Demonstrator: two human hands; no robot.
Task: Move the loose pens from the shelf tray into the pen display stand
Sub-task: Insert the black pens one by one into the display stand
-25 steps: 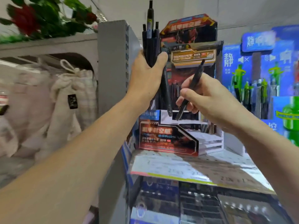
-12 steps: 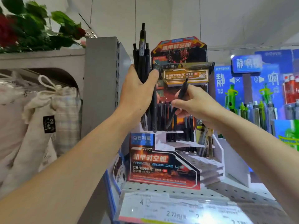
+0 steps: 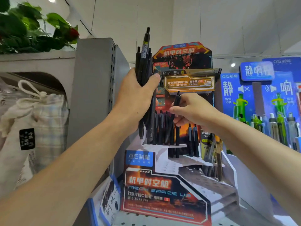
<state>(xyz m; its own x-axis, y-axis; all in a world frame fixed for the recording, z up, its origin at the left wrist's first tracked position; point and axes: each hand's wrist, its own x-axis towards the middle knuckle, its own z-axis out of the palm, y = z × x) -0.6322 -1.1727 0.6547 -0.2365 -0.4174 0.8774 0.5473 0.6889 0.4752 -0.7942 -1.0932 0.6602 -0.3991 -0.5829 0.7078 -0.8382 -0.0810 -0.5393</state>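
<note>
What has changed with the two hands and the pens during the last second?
The right hand has turned its single pen from a slant to nearly upright and lowered it toward the top row of the stand, among the pens already standing there. Nothing was taken or released. The left hand still grips the bundle of pens, held up beside the stand. The camera tilted upward.

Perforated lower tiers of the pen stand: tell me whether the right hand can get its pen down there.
Probably yes: the right hand pinches a black pen above the perforated lower tiers, which show open holes.
</note>
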